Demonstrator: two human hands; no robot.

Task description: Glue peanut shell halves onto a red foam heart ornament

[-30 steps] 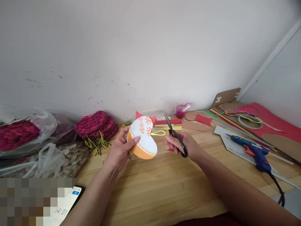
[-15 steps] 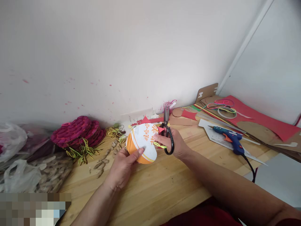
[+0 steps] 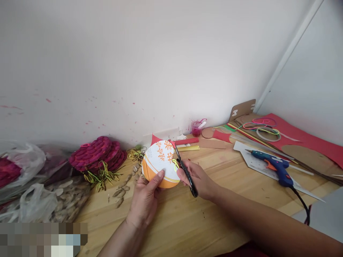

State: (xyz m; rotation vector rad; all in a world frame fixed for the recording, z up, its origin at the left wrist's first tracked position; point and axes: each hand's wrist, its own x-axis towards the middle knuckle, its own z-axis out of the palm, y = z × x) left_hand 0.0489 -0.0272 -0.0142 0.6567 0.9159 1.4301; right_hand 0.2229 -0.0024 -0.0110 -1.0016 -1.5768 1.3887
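My left hand (image 3: 147, 194) pinches the lower left edge of a round card disc (image 3: 158, 162), thumb on top. The disc is white and orange with orange printed characters. A pointed piece of red paper (image 3: 155, 139) sticks out behind its top left edge. My right hand (image 3: 199, 178) is closed around black-handled scissors (image 3: 186, 171), whose blades lie along the disc's upper right edge. A yellow-green cord loop (image 3: 175, 165) hangs at the disc's right edge by my right fingers. Whether the blades are cutting red paper behind the disc cannot be made out.
On the right lie a blue glue gun (image 3: 280, 167) with its cable, a white card (image 3: 246, 155), and red paper (image 3: 302, 134). A cup of pink liquid (image 3: 196, 129) stands by the wall. Left are woven purple discs (image 3: 96, 155), peanut-like pods (image 3: 120, 192) and plastic bags (image 3: 37, 203).
My right hand has brought the scissors from an upright position off the disc's right side to lie slanted against its edge. The small red point there is gone from sight. The view has shifted left.
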